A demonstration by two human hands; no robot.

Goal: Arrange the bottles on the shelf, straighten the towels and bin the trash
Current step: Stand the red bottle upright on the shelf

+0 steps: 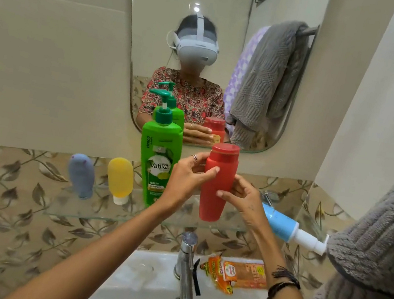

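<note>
Fingers of the left hand [187,176] curl round the upper side of the red bottle [217,183], thumb across its front; the right hand [243,200] grips the opposite side lower down, fingertips pressed to the plastic. Between them the red bottle stands upright at the glass shelf [127,218]; whether its base touches the glass cannot be told. It is plain red, waisted, with a flat round cap.

Just left of the red bottle stands a tall green pump bottle [159,158], then a yellow tube [120,180] and a grey-blue tube [81,175], both cap-down. Right of it a blue pump bottle [282,226] lies on its side. Behind is a mirror [212,21] reflecting towels; leaf-patterned tiles run below. Beneath the red bottle are a chrome tap [185,267], a white basin [140,296] and orange wrappers [232,272]. A grey towel [380,245] hangs at far right.
</note>
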